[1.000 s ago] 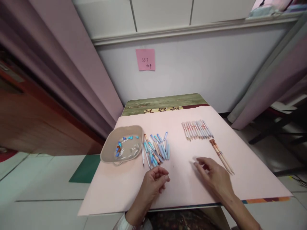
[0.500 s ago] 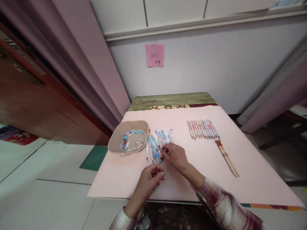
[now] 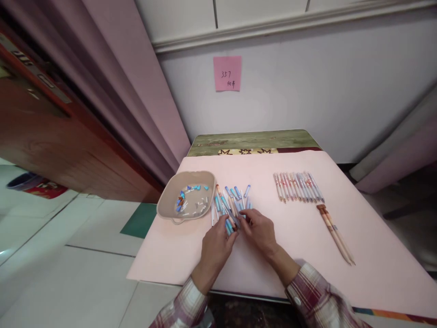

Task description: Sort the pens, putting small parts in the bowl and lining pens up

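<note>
Near the table's front middle, a loose pile of pen parts [image 3: 223, 202] lies between my hands and the basin: blue and light-blue barrels, orange-tipped pieces and thin white refills. My right hand [image 3: 260, 230] is closed, thumb and fingers pinching a grey-blue pen barrel [image 3: 233, 217] at the near side of the pile. Close beside it, my left hand [image 3: 216, 243] has its fingers curled at the pile's near edge, its thumb by the same barrel; what it grips is partly hidden.
A beige basin [image 3: 164, 214] at the left holds small blue, brown and white pieces. To the right is a row of assembled pens [image 3: 297, 187], with two brown-topped pens [image 3: 336, 234] below it. Pink cover [image 3: 273, 278] lies over the table; a wall stands behind it.
My left hand has moved forward from the table's front to the pile, beside my right hand. The right hand remains at the pile's near side. The view has shifted slightly.
</note>
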`<state>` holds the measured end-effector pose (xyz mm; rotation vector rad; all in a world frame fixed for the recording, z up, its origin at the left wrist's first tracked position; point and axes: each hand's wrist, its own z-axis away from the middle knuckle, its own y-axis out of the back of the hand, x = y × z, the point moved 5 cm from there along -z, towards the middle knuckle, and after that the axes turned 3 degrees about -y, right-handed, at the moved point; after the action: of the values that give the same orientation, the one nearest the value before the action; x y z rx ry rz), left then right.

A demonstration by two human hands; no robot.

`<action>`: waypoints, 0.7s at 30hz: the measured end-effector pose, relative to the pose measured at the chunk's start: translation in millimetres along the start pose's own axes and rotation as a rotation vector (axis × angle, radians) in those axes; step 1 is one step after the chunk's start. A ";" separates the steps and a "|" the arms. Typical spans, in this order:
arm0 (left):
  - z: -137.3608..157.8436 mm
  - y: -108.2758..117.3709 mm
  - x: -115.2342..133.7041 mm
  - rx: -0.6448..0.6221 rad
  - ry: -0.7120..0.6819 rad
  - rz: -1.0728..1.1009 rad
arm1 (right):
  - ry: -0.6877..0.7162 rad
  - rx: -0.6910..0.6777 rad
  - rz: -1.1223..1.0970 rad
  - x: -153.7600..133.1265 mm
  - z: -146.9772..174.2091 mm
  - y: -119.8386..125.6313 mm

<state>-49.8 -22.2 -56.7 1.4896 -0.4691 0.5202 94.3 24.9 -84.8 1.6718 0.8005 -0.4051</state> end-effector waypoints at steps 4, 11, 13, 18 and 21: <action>-14.8 -7.8 9.1 -0.123 0.053 -0.239 | -0.070 0.047 -0.049 15.6 -8.6 8.9; -20.9 -9.0 12.1 -0.186 0.091 -0.336 | -0.091 0.035 -0.113 14.6 -10.0 10.2; -19.7 -9.3 14.1 -0.175 0.061 -0.346 | -0.087 0.031 -0.123 13.2 -9.5 10.5; -18.7 -11.6 19.1 -0.164 0.000 -0.349 | -0.086 0.033 -0.151 14.0 -10.3 12.0; -21.5 -11.2 20.2 -0.141 -0.035 -0.370 | -0.091 0.046 -0.182 14.3 -11.2 13.2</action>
<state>-27.5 -0.1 -54.5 1.4089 -0.2424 0.1659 111.9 38.6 -81.7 1.6163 0.8841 -0.6267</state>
